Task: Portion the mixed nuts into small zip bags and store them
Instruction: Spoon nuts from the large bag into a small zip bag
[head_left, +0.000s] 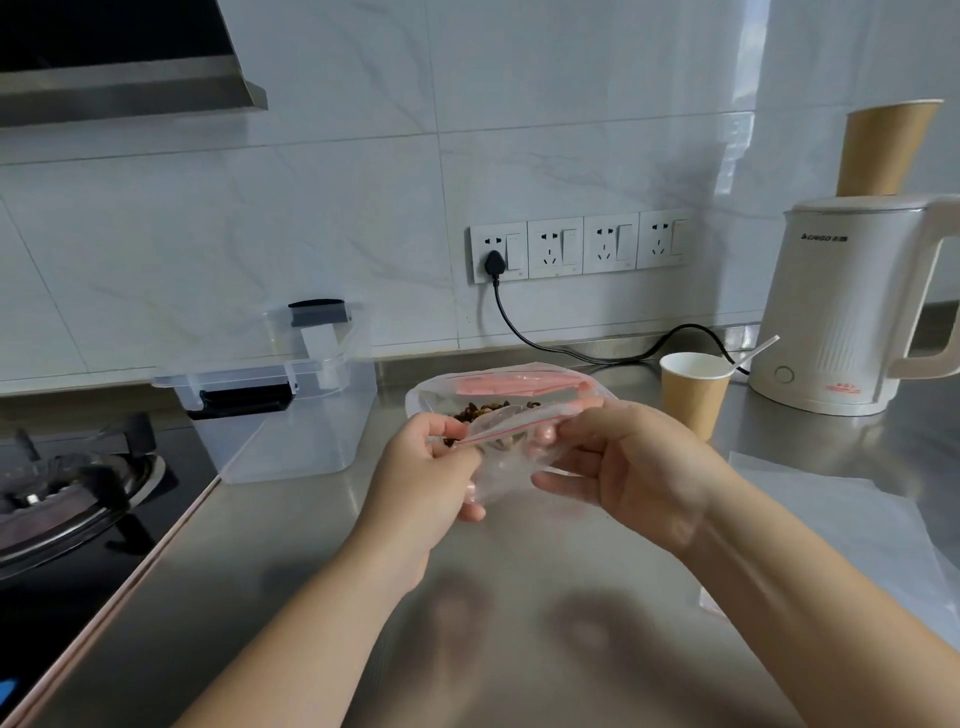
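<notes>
We hold a small zip bag (511, 457) above the steel counter (322, 561), in front of us, between both hands. The bag is of thin clear plastic, and a pink-red zip strip runs along its top edge. Our left hand (423, 478) pinches the left end of the strip with thumb and fingers, and our right hand (623, 467) grips the right end with curled fingers. The body of the bag hangs crumpled between the hands; whether it has nuts inside we cannot tell.

Just behind it on the counter lies a larger clear bag (498, 387) with a similar pink zip, and in it we see dark and pale mixed nuts (493, 408).

To the left stands a clear plastic container (291, 415) with a dark clasp, next to the gas stove (67, 493). To the right are a brown paper cup (693, 395) with a stirrer, a white kettle (841, 312), and flat clear plastic sheets (841, 519) lying on the counter.
</notes>
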